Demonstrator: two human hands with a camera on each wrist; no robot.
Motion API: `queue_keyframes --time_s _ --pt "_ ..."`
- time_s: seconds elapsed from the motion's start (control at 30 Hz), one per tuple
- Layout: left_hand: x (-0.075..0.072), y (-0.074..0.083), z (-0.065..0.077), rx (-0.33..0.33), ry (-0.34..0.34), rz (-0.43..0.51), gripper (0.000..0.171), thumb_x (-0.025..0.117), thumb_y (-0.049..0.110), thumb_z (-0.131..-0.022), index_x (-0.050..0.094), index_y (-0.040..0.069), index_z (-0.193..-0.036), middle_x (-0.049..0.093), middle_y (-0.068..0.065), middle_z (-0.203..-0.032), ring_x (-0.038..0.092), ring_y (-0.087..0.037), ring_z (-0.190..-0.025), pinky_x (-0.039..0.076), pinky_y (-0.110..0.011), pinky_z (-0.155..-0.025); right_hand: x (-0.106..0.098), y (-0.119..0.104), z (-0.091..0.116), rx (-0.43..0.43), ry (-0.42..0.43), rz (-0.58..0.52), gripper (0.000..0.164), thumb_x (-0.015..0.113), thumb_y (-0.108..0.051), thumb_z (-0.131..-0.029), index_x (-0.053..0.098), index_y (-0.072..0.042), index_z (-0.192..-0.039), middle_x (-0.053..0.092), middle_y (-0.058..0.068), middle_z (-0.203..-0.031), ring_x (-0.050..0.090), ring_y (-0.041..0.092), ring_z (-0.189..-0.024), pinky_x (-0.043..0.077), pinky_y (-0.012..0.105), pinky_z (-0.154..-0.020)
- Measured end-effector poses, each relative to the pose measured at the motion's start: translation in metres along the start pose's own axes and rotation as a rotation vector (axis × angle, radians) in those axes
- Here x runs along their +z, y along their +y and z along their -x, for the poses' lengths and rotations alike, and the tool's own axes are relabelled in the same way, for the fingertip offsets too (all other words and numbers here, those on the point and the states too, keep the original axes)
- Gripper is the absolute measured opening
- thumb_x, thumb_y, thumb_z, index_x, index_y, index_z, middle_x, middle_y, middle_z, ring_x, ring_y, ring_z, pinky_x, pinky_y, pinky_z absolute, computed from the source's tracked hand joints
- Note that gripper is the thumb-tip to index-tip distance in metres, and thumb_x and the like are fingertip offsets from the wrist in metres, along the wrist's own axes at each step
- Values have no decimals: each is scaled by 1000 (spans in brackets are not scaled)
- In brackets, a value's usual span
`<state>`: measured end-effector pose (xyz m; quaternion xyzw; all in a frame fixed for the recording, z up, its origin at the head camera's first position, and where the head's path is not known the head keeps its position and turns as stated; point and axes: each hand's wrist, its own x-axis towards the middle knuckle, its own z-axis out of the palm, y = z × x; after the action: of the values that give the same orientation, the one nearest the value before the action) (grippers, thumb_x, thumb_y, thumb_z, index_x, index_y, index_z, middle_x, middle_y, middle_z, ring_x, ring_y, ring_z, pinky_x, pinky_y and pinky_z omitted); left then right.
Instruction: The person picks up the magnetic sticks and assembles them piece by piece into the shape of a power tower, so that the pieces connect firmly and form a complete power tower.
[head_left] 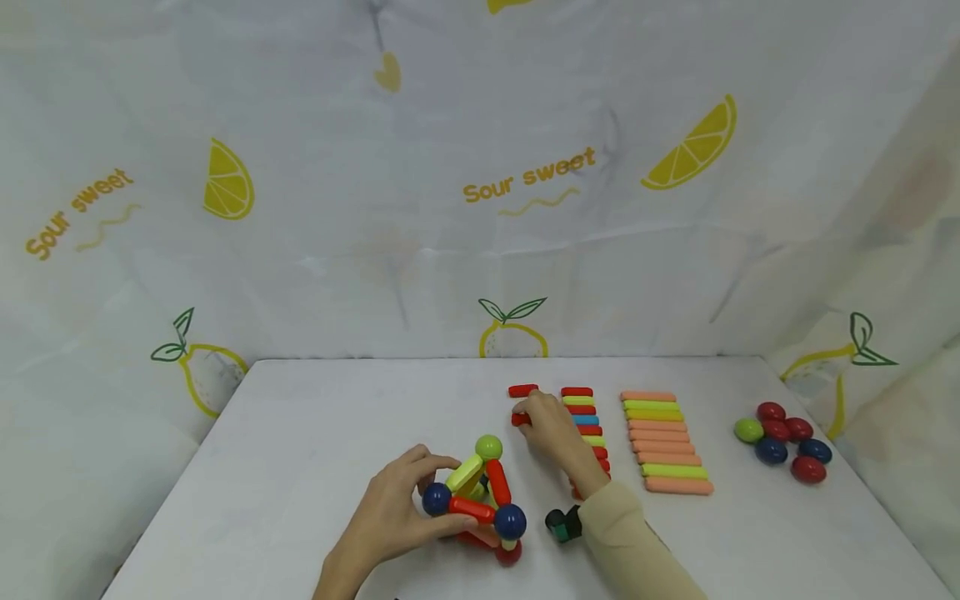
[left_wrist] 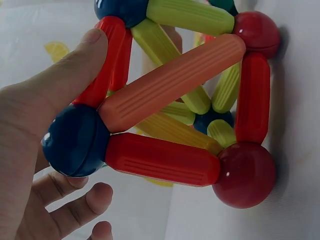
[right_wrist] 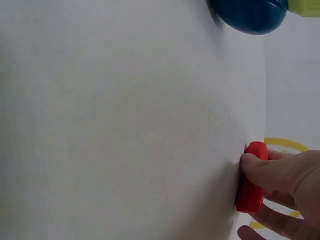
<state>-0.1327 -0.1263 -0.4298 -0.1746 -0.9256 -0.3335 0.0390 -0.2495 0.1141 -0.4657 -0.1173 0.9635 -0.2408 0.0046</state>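
My left hand [head_left: 393, 504] grips a frame built of coloured magnetic rods and balls [head_left: 472, 509], thumb along a red rod. Blue, green and red balls join its corners. In the left wrist view, an orange rod [left_wrist: 175, 82] slants across one face between a blue ball [left_wrist: 77, 141] and a red ball [left_wrist: 257, 34]. My right hand [head_left: 558, 429] pinches a short red rod [right_wrist: 248, 197] between thumb and fingers, close over the table beyond the frame. Another short red rod [head_left: 522, 390] lies just past those fingers.
Right of my right hand runs a column of short rods [head_left: 577, 402], partly hidden by the forearm. Next to it lies a column of longer orange and yellow rods [head_left: 660, 436]. Several loose balls [head_left: 808, 469] sit at the table's right. A dark object [head_left: 558, 527] shows by the right wrist.
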Motion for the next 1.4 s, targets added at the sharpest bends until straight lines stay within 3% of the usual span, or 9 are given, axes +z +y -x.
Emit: queue_keyframes --time_s 0.1,0.2,0.33,0.43,0.73,1.0,1.4 --pt "1 1 0 1 2 -5 66 82 72 -66 76 26 -113 51 19 -82 48 2 -75 46 -16 -62 -5 -3 5 32 13 -69 24 80 -6 -87 78 -6 -111 73 11 -104 63 23 -96 59 41 -91" --pt "2 1 -1 10 12 -1 67 82 72 -67 76 24 -114 56 19 -86 51 2 -78 50 -16 -66 -17 -9 11 14 71 -216 26 79 -7 -88 76 -6 -114 75 11 -105 67 25 -95 61 41 -87" --pt "4 2 -1 17 22 3 67 81 71 -69 76 22 -114 62 19 -91 52 2 -80 52 -17 -69 -40 -22 24 -97 176 -407 27 78 -10 -89 74 -6 -115 78 11 -103 73 27 -93 62 44 -85" --pt "5 3 -2 12 32 -6 66 81 71 -70 77 22 -113 63 18 -89 51 2 -78 52 -18 -67 -54 -34 36 -179 220 -468 28 79 -14 -89 74 -9 -115 79 8 -102 75 24 -93 62 44 -87" --pt "8 4 -2 7 48 2 62 83 67 -71 76 21 -112 65 17 -88 51 2 -77 53 -18 -65 -66 -59 59 -286 164 -548 30 80 -17 -88 71 -11 -116 79 3 -103 76 18 -96 60 23 -86" --pt "8 3 -3 7 33 24 61 84 64 -72 76 21 -113 66 16 -90 51 2 -77 54 -20 -66 -61 -60 61 -311 95 -547 28 79 -16 -90 71 -8 -115 78 8 -103 77 24 -97 63 32 -85" --pt "8 3 -3 -10 23 14 62 83 66 -72 76 21 -114 67 14 -89 50 2 -76 52 -19 -64 -57 -58 61 -313 86 -523 27 78 -15 -91 70 -7 -115 77 9 -103 77 26 -98 63 31 -85"
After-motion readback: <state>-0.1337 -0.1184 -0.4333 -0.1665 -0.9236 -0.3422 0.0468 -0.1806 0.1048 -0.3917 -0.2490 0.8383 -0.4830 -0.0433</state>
